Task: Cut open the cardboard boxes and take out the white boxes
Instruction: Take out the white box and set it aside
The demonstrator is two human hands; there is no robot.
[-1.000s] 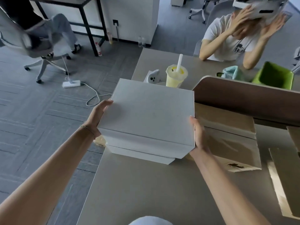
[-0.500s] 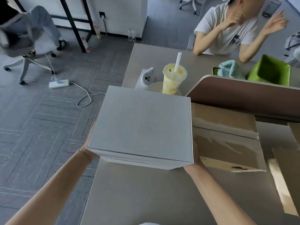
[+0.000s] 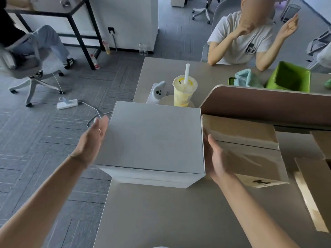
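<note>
Both hands have let go since 0.5 s ago: the left hand (image 3: 93,140) and right hand (image 3: 217,158) now stand open beside the white box (image 3: 154,138). It rests at the table (image 3: 170,217) edge, touching the cardboard box (image 3: 250,145); its left corner seems to overhang, so a nudge could tip it off.

stacked white boxes (image 3: 154,138) beside cardboard box (image 3: 250,151)

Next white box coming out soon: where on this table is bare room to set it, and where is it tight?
The widest bare patch is the near tabletop, between the white stack and the table's near edge. It is tight to the right: the cardboard box sits beside the stack, with flaps beyond. Behind the stack, the yellow drink and white controller crowd the far strip.
</note>
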